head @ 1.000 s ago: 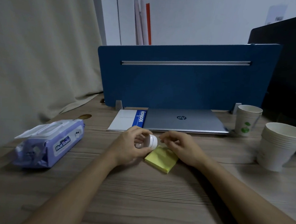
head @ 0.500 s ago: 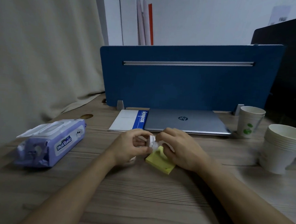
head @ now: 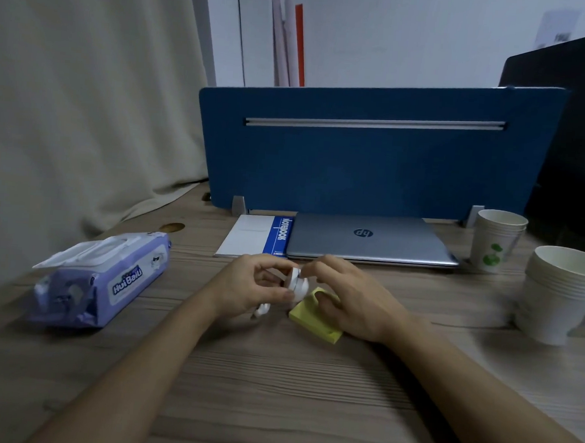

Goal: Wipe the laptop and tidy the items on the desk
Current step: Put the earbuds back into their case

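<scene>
Two stacks of paper cups [head: 554, 292] at right — nothing visible inside. Centre frame, my left hand [head: 249, 287] and right hand [head: 348, 293] pinch a small white roll [head: 297, 283] over the yellow notepad [head: 312, 320] — laptop [head: 368, 239] closed behind.

A small white object [head: 295, 285] pinched between both hands is mostly hidden by fingers and too blurred to identify; the right hand [head: 351, 298] covers part of the yellow sticky-note pad [head: 316, 320]; the stacked paper cups [head: 559, 294] blur at the right edge.
</scene>
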A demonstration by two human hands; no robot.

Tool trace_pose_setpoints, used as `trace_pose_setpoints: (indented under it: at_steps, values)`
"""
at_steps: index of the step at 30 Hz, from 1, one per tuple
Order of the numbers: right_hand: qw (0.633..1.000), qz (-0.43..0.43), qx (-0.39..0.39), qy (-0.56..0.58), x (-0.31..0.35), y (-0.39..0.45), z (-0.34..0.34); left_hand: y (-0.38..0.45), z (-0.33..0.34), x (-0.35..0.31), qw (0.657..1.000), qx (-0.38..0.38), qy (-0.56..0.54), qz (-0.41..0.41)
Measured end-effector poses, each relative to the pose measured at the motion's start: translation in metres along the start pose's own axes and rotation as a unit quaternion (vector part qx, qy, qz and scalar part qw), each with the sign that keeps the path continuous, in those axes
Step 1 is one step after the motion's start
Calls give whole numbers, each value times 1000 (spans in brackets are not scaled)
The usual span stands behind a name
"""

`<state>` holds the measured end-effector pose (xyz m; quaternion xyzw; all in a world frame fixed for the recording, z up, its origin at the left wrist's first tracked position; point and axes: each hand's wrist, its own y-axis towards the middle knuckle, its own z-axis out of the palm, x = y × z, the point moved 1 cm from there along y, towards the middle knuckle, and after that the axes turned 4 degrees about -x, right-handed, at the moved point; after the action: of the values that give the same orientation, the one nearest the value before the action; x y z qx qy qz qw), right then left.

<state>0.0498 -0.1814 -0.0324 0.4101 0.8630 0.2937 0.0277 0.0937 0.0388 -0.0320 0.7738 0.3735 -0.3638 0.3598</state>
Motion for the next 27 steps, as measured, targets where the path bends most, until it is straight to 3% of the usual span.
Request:
trace_pose_setpoints:
  at_steps: [10, 15, 18, 27]
  values:
    - [1000, -1, 1, 14, -4, 0, 2, -2, 1, -4, 1000, 18, -18, -8]
    - [999, 16, 35, 10, -10, -2, 5, -4, -12, -4, 988, -64, -141, 2]
    - [999, 36, 17, 31, -10, -2, 5, -3, -23, 3, 988, -81, -135, -3]
    - [989, 109, -55, 86, -13, 4, 11, 1, -46, 41, 948, -157, -266, -74]
